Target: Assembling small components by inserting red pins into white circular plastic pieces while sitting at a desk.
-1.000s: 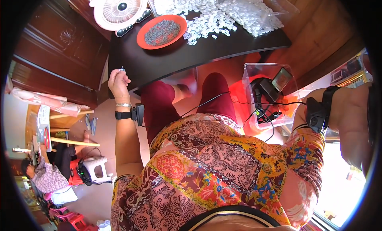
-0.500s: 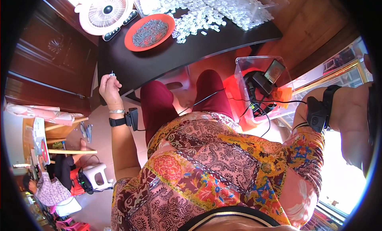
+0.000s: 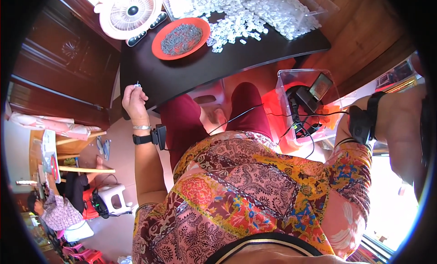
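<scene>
Off the left edge of the dark table (image 3: pixel 191 77), my left hand (image 3: pixel 134 100) is pinched narrow around a tiny pale piece (image 3: pixel 137 85), held up just beside the edge. My right hand is out of shot past the wrist strap (image 3: pixel 362 123), so I can't tell what it's doing. Best bet, I reckon: keep the pinch light but firm and carry it low across to the red dish (image 3: pixel 181 38) of grey bits near the far left corner, steering clear of the white pieces (image 3: pixel 246 14) heaped beside it.
</scene>
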{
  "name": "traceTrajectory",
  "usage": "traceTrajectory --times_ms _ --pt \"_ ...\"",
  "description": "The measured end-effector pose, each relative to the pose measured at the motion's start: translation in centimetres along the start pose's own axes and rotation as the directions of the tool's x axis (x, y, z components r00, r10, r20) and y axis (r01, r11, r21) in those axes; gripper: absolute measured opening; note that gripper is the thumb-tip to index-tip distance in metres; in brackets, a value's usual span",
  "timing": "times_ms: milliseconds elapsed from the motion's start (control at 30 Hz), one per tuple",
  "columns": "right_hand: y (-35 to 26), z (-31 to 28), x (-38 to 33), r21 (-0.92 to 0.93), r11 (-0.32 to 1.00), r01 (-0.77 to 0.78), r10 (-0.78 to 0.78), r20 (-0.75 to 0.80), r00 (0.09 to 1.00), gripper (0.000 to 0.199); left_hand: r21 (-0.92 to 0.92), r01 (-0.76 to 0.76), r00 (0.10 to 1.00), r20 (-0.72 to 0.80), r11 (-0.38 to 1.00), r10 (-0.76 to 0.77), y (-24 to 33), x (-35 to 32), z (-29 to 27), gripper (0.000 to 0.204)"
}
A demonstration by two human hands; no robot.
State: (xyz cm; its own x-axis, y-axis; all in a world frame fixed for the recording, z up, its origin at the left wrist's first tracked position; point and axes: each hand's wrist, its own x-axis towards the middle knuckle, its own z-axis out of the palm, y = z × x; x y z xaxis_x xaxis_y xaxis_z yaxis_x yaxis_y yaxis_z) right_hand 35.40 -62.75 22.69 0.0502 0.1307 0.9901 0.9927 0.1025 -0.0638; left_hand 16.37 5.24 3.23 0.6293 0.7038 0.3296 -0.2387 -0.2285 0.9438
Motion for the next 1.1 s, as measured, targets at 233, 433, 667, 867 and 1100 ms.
traceTrajectory --times_ms 233,433,667,867,1100 --pt "-6.8 20.6 5.6 -0.036 0.994 0.103 -0.106 -0.088 0.990 0.031 -0.003 0.028 1.000 0.007 1.000 -0.028 -0.3 0.4 -0.1 0.008" --pt "-3.0 28.6 10.6 -0.163 0.899 0.406 -0.411 -0.001 0.911 0.023 -0.067 0.172 0.984 0.058 0.983 -0.169 1.0 1.4 0.8 0.010" --pt "3.1 33.4 6.0 -0.314 0.937 -0.154 0.280 0.410 0.868 0.017 -0.046 0.118 0.959 0.266 0.992 -0.101 4.3 5.0 4.8 0.011" --pt "8.5 37.1 0.9 -0.448 0.891 -0.071 0.301 0.466 0.832 0.014 -0.081 0.129 0.939 0.331 0.988 -0.095 4.3 6.3 7.5 0.015" --pt "9.0 37.2 -0.1 -0.434 0.892 -0.127 0.370 0.539 0.757 0.015 -0.065 0.150 0.938 0.325 0.987 -0.121 4.3 5.7 6.0 0.015"
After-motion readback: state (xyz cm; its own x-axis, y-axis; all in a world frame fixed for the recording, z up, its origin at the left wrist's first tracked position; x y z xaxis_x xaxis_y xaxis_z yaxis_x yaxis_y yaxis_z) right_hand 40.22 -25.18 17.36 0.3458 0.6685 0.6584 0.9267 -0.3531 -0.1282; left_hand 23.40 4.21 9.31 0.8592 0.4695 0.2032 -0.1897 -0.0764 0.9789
